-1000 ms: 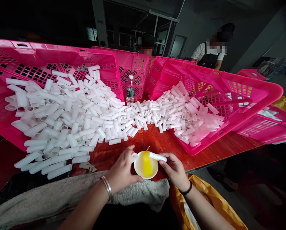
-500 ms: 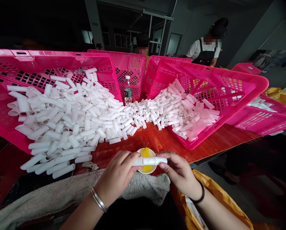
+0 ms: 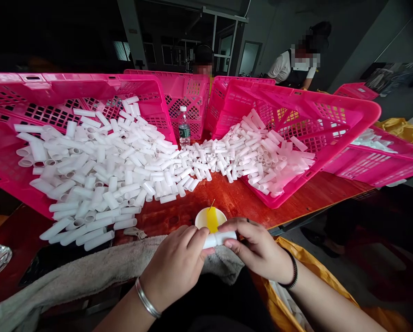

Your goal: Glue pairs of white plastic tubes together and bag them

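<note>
A white plastic tube (image 3: 220, 238) lies roughly level between my two hands, and a ridge or joint shows near its middle. My left hand (image 3: 180, 256) has thumb and fingers closed round the left end, covering it. My right hand (image 3: 258, 246) pinches the right end between thumb and fingertips. Just beyond the tube sits a small white bowl (image 3: 201, 219) with a yellow strip (image 3: 212, 220) in it and a thin stick leaning at its rim. A large heap of similar white tubes (image 3: 99, 184) spreads across the left and middle.
Pink crates (image 3: 345, 106) lie tipped on the red table (image 3: 172, 214), tubes spilling out. A water bottle (image 3: 184, 127) stands between them. A grey towel (image 3: 89, 272) runs along the near edge; a yellow sack (image 3: 279, 304) is below right. Two people (image 3: 289, 69) are behind.
Both hands and the tube have come down and nearer my body, uncovering more of the bowl. The hands are closer together, with less of the tube showing.
</note>
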